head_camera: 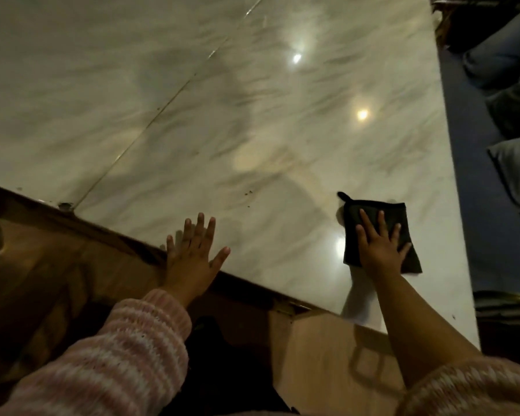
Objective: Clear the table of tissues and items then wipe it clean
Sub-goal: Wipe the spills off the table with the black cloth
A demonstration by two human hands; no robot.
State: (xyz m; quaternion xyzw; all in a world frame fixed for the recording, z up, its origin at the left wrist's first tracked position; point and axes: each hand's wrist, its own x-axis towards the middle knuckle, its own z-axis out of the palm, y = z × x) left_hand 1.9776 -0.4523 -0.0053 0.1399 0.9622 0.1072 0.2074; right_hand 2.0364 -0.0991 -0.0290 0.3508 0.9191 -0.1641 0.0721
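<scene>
Head camera looks down and forward, close over the table (pixel 252 121) (frame tilted).

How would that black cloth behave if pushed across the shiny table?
It probably glides easily: the black cloth lies flat on a glossy table mirroring lights. Likely limp and light, since it looks thin. The right hand pressing flat should stop bunching.

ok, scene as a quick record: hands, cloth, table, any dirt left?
left hand: flat, fingers spread, on table's near edge
right hand: flat, pressing on cloth
cloth: black, lying flat near table's right end
table: glossy marble, seam across it
specks: a few dark ones, left of cloth, farther in
</scene>
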